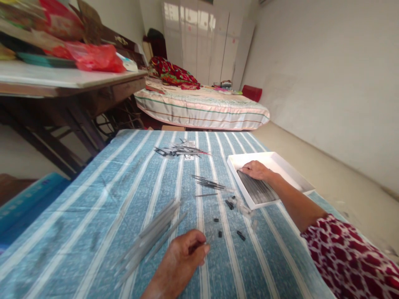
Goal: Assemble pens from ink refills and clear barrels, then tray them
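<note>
My right hand (257, 170) reaches into a white box (291, 168) at the right, its fingers at the upper end of a row of dark thin sticks (255, 187); its grip is too unclear to make out. Near the front, my left hand (187, 251) has thumb and fingertips brought together, and anything between them is too small to name. Long grey sticks (156, 228) lie left of it. Small black pieces (220, 234) and clear bits (243, 206) are scattered between the hands. Dark thin rods (208, 182) lie mid-table, with a tangled pile (183, 150) farther back.
A striped blue cloth (93, 199) covers the table. At the left stand a side table (62, 79) with a red plastic bag (96, 56) and a blue container (34, 207). Behind are a bed (202, 106) and a white wardrobe (199, 41).
</note>
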{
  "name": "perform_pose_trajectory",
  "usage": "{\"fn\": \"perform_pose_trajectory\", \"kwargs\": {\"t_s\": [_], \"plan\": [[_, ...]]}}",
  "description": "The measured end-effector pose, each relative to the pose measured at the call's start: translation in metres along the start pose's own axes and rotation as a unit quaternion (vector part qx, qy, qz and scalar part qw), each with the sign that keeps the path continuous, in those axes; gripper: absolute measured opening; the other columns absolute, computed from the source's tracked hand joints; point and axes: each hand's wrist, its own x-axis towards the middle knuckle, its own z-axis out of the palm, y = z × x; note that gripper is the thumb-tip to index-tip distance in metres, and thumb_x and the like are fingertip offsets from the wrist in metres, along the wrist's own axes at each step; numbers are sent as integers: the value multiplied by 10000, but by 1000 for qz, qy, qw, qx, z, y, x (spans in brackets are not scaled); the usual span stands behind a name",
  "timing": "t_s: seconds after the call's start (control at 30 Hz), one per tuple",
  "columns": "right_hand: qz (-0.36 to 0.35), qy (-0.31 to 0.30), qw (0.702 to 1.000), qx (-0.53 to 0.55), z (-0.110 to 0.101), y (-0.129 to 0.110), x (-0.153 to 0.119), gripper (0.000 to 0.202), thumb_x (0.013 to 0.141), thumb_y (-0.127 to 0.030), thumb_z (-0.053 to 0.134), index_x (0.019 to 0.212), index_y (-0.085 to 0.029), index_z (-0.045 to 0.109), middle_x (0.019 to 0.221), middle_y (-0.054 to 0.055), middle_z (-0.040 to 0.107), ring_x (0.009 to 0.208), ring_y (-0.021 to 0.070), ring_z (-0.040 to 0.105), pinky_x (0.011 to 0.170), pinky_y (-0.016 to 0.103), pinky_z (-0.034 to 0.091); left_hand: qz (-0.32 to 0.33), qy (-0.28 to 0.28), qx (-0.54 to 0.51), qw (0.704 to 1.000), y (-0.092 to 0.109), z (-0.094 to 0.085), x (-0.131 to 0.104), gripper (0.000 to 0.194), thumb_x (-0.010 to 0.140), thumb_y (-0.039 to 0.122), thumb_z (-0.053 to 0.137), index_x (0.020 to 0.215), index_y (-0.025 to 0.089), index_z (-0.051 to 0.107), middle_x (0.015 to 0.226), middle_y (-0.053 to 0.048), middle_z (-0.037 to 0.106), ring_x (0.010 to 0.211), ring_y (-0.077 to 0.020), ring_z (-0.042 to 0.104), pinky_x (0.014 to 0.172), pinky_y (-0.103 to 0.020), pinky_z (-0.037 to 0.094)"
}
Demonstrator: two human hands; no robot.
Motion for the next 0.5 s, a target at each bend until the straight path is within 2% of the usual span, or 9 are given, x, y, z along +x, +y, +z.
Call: {"fn": "perform_pose_trajectory", "kwargs": {"t_s": [0.1, 0.3, 0.5], "plan": [[-2, 0, 1000, 2, -1, -1, 0, 386, 867, -400, 426, 682, -176, 681, 676, 38, 670, 646, 155, 584, 604, 228, 381, 0, -1, 3, 1000, 0, 0, 0, 129, 737, 327, 498, 692, 206, 500, 558, 52, 490, 572, -136, 509, 568, -235, 382], [-30, 1, 1000, 6, -2, -9, 5, 382, 887, -425, 393, 804, -212, 699, 793, 30, 697, 766, 170, 594, 663, 231, 386, -3, -2, 8, 1000, -1, 1, 1, 134, 730, 332, 496, 693, 204, 506, 564, 52, 483, 580, -136, 506, 567, -232, 381], [-44, -10, 999, -5, 4, -12, 10, 446, 878, -455, 395, 651, -178, 660, 657, 38, 655, 644, 159, 572, 594, 228, 352, -7, -3, 14, 1000, 0, 1, 1, 134, 727, 327, 492, 698, 199, 516, 560, 49, 487, 581, -138, 510, 566, -235, 381]]}}
